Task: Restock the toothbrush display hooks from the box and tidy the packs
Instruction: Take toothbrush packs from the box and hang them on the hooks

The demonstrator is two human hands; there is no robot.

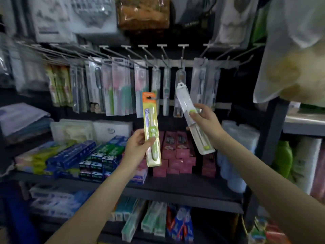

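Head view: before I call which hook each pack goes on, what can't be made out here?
- Supply box: nowhere in the head view.
- Print on the green toothbrush pack in the left hand: too small and blurred.
- Clear toothbrush case: its middle is hidden by the right hand.
- Hanging packs at left: motion blur smears them.
- Hook tips: too blurred to match to a pack's hole.

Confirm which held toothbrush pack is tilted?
The clear-cased pack in the right hand leans left; the green-carded pack in the left hand stands nearly upright.
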